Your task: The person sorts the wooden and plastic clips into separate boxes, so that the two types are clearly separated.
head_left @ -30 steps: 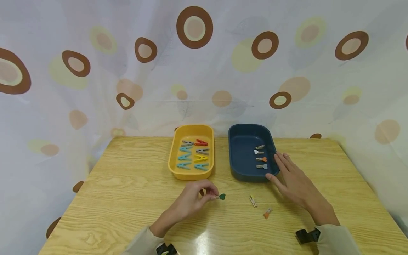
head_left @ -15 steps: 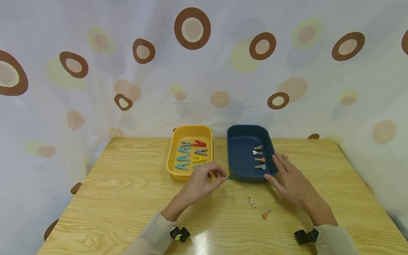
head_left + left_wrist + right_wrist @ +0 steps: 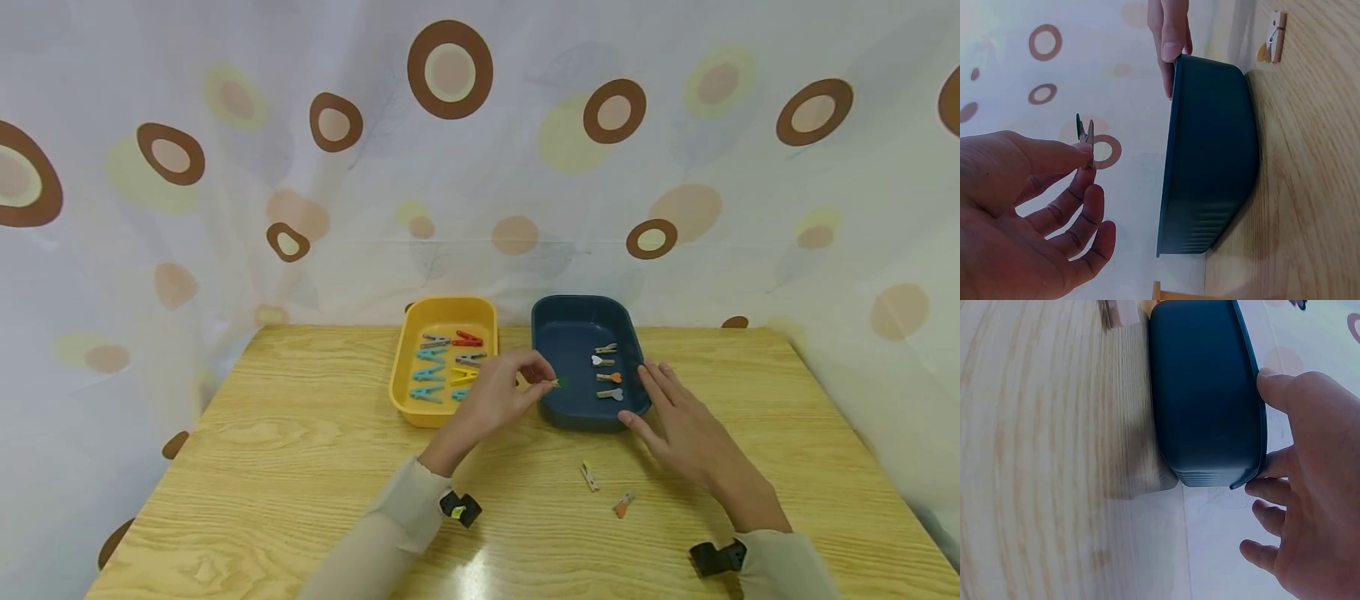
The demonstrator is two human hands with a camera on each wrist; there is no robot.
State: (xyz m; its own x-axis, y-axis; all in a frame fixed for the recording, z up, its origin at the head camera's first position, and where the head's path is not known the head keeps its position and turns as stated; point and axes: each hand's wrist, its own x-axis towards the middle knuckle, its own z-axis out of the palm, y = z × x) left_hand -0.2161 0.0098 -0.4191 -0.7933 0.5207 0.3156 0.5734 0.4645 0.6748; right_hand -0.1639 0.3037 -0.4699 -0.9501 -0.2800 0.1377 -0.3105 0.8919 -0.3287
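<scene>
My left hand [image 3: 506, 392] pinches a small wooden clothespin [image 3: 1090, 140] with a green heart between thumb and forefinger. It is above the left part of the dark blue tray [image 3: 566, 346]. The left wrist view shows the clothespin above the tray's rim, apart from it. Several mini clothespins lie in a column at the tray's right side, among them one with a white heart [image 3: 597, 361] and one with an orange heart [image 3: 615, 377]. My right hand [image 3: 693, 442] touches the tray's near right corner, thumb [image 3: 1275, 387] on the rim and fingers fairly straight.
A yellow tray [image 3: 427, 418] with several larger plastic clothespins stands to the left, partly behind my left hand. On the wooden table in front of the blue tray lie a yellow-tipped clothespin [image 3: 589, 477] and an orange-heart clothespin [image 3: 623, 504]. A patterned curtain [image 3: 360, 200] hangs behind.
My left hand has carried the green-heart clothespin from above the table, forward and right, over the blue tray. The right hand has stayed at the tray's corner.
</scene>
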